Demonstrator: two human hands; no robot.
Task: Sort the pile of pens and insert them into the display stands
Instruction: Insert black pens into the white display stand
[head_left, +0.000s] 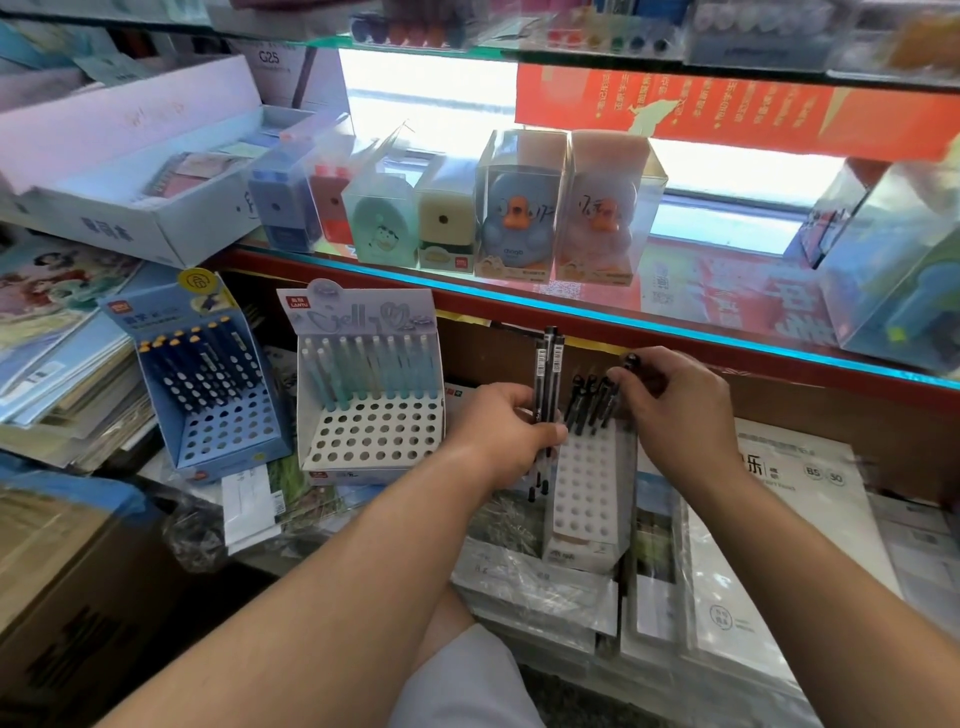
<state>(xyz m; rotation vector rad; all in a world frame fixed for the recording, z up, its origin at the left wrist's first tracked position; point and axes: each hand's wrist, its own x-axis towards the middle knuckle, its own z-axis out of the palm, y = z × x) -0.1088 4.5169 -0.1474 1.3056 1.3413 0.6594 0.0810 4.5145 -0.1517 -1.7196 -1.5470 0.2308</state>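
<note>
Filling white stand (579, 558): right hand (675, 400) pinches black pen (630, 359) by top, over back row beside seated pens (589, 402). Left hand (509, 431) grips bundle (546, 364) upright, touching stand's left edge. Most holes empty. Blue stand (228, 441) and teal stand (317, 415) part-filled; much left.

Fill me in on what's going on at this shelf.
A person is stocking pens into display stands. The left hand grips a bunch of black pens upright beside the narrow white stand. The right hand pinches the top of a single black pen at that stand's back row, where a few seated pens stand; the holes in front are empty. To the left, a Jelly stand holds pale teal pens and a blue stand holds dark blue pens, both partly filled.
</note>
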